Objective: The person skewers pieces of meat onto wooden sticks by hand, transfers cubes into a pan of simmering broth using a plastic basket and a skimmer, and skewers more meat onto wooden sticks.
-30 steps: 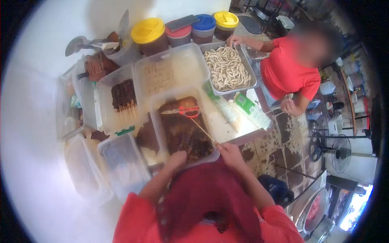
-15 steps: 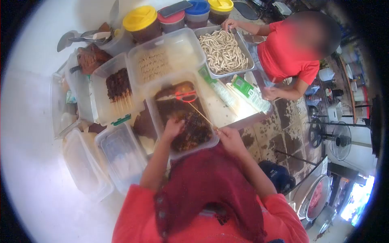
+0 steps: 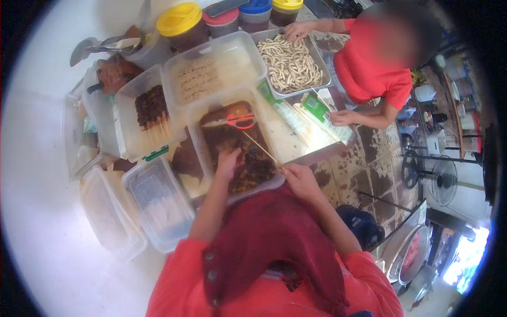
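Note:
My right hand (image 3: pixel 301 179) grips the lower end of a thin wooden skewer (image 3: pixel 259 146) at the near right corner of a clear plastic bin (image 3: pixel 193 124). Dark sauced meat pieces (image 3: pixel 253 171) lie in the bin. My left hand (image 3: pixel 228 161) is down inside it at the meat, with curled fingers; what they hold is hidden. Scissors with red handles (image 3: pixel 242 121) rest at the bin's far part, and the skewer's far end comes close to them.
Dark skewered meat (image 3: pixel 150 108) lies in a bin at left; a larger bin (image 3: pixel 240 66) holds pale skewers. Across the table a co-worker (image 3: pixel 369 66) handles a metal tray (image 3: pixel 325 68) of pale curled pieces and a stick. Skewer packets (image 3: pixel 317 108) and lidded tubs (image 3: pixel 179 21) stand nearby.
My left hand has shifted slightly right and up within the meat bin. The right hand still grips the skewer. The co-worker's lower hand now holds a stick over the packets.

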Action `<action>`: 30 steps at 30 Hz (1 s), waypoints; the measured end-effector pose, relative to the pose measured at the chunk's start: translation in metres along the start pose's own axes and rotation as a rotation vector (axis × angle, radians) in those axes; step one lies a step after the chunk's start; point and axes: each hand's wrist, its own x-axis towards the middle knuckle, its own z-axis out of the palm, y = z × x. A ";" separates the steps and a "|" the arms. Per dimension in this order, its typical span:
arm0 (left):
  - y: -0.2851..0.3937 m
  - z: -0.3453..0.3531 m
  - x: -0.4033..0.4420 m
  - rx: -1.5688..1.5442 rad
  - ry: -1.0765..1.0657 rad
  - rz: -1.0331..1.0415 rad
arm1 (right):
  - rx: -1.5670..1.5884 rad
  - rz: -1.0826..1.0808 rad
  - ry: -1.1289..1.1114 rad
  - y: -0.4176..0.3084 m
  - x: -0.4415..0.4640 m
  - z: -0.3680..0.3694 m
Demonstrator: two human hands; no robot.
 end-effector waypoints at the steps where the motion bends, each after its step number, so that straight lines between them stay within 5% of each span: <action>1: -0.001 -0.002 -0.001 -0.079 -0.050 0.007 | -0.003 0.017 -0.010 -0.001 0.000 -0.002; 9: 0.016 -0.004 -0.021 -0.529 -0.185 0.043 | -0.034 -0.045 -0.017 -0.009 -0.008 0.004; 30: 0.043 0.015 -0.024 -0.675 -0.089 0.006 | -0.096 0.040 -0.084 -0.021 -0.008 -0.004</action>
